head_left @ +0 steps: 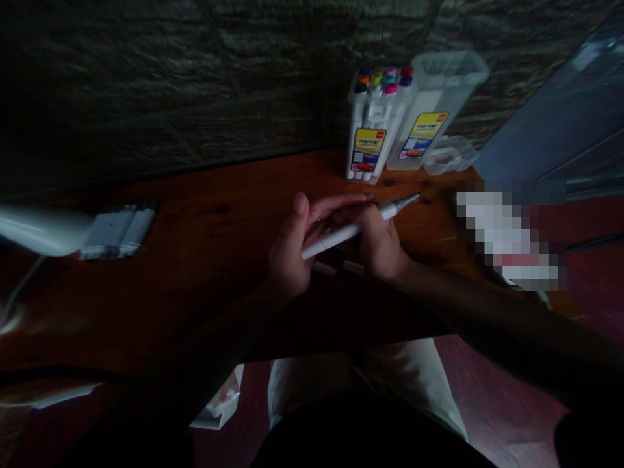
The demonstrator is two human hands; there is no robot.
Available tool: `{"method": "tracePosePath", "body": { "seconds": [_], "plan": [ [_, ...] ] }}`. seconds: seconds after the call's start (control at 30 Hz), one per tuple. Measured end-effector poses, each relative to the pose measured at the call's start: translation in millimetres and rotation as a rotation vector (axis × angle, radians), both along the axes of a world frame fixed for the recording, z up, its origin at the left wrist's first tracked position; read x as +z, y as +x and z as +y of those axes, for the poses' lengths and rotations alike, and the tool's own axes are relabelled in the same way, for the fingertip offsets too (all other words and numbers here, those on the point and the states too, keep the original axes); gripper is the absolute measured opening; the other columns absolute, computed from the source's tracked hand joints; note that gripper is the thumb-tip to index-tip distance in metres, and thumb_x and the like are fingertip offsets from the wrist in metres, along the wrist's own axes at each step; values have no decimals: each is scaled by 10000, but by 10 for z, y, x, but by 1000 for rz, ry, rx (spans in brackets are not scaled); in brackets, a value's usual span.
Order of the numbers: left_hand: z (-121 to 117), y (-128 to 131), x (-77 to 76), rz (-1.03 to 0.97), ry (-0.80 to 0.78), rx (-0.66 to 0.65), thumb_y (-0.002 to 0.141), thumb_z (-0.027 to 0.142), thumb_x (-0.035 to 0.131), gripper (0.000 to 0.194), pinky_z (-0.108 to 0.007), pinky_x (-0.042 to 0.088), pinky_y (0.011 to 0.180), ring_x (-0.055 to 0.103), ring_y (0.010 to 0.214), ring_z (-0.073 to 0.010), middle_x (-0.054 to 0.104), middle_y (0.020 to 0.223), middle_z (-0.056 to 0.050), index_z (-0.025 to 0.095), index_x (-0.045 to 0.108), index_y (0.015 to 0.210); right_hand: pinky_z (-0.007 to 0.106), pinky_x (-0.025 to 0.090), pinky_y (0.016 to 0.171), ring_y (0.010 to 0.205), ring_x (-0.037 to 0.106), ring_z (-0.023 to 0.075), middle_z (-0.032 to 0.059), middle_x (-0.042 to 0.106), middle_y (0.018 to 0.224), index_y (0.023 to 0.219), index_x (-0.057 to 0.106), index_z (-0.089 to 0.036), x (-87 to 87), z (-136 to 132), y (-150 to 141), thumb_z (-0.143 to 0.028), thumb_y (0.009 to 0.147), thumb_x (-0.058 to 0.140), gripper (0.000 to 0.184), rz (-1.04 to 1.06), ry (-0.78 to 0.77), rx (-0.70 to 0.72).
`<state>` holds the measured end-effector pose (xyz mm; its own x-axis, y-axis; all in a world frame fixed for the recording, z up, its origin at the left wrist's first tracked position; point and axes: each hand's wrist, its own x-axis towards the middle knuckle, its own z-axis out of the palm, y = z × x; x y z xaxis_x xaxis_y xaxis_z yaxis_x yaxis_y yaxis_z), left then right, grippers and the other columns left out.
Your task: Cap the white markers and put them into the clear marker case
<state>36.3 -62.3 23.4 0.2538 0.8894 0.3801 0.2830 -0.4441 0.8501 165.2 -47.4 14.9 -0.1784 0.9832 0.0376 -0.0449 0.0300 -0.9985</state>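
A white marker [336, 239] with a grey pointed end slants up to the right above the table. Wrapped round its upper part is my right hand [383, 244], with the thumb pressed along the barrel. My left hand [291, 253] is open, thumb raised and fingers stretched toward the right hand. The marker's lower end lies against or just in front of the left palm; I cannot tell if it touches. Below the hands, two short white pieces [353, 267] show on the dark tabletop, partly hidden, their kind unclear.
Against the stone-patterned wall, a clear case of colour-capped markers [368, 130] stands beside an uncapped clear case [429, 97]. A clear handled lid [451, 155] lies to their right. Several white markers [119, 229] lie in a row at left, near a white lamp [43, 227]. A blurred-out item [509, 237] sits right.
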Motion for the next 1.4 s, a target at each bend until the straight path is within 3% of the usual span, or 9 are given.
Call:
{"method": "tracePosePath", "body": {
  "seconds": [0.1, 0.23, 0.3, 0.4, 0.5, 0.57, 0.77, 0.93, 1.4],
  "plan": [
    [41, -29, 26, -17, -9, -27, 1015, 415, 211, 463, -350, 606, 700, 684, 957, -209, 712, 988, -63, 259, 608, 1195, 256, 333, 442, 582, 484, 154, 1, 434, 570, 687, 514, -225, 29, 35, 5, -651, 844, 466, 456, -7, 21, -13],
    [85, -53, 94, -27, -24, -21, 1000, 474, 258, 483, -361, 593, 720, 683, 953, -226, 707, 873, -53, 245, 651, 1165, 253, 310, 422, 513, 439, 133, -15, 387, 510, 634, 452, -222, 18, 115, 20, -684, 828, 457, 501, 30, -6, 3],
    [102, -57, 141, -135, -153, -49, 989, 541, 174, 610, -379, 580, 758, 676, 985, -240, 700, 856, -63, 214, 664, 1148, 256, 299, 414, 480, 418, 125, -26, 368, 489, 630, 442, -221, -13, 158, 26, -677, 833, 460, 500, 65, -18, 14],
    [115, -51, 225, -475, -441, -181, 922, 664, 21, 850, -426, 548, 853, 640, 1080, -278, 694, 943, -109, 138, 654, 1136, 255, 301, 417, 464, 411, 119, -35, 375, 482, 644, 463, -216, -46, 191, 29, -644, 838, 494, 471, 63, -21, 32],
    [123, -32, 286, -806, -691, -258, 903, 703, 91, 837, -459, 497, 940, 583, 1170, -310, 681, 1044, -141, 104, 634, 1119, 248, 325, 447, 492, 426, 117, -35, 393, 505, 653, 476, -211, -41, 174, 19, -591, 863, 486, 435, 33, 15, -6],
    [141, -22, 287, -902, -753, -178, 912, 682, 199, 739, -472, 495, 928, 582, 1158, -328, 691, 1019, -140, 113, 651, 1051, 243, 345, 479, 526, 441, 116, -33, 408, 532, 652, 477, -208, -32, 147, 4, -553, 876, 482, 411, -1, 45, -36],
    [274, -98, 137, -982, -730, 74, 848, 685, 409, 571, -384, 536, 839, 662, 982, -284, 712, 849, -98, 186, 686, 864, 246, 320, 486, 517, 398, 107, -38, 378, 527, 597, 432, -210, -12, 90, -35, -533, 876, 484, 430, -124, 96, -33],
    [363, -164, 67, -1030, -694, 208, 830, 686, 440, 560, -335, 533, 803, 681, 853, -233, 691, 746, -83, 182, 683, 815, 255, 309, 498, 519, 378, 102, -41, 376, 519, 566, 408, -212, 11, 68, -38, -532, 853, 522, 445, -187, 174, -15],
    [274, -130, 172, -1172, -675, 247, 779, 732, 453, 597, -312, 507, 743, 636, 712, -178, 604, 684, -52, 165, 627, 714, 280, 333, 514, 529, 418, 129, -22, 407, 519, 532, 418, -214, 8, -48, -87, -516, 811, 487, 417, -187, 60, -102]
  ]
}}
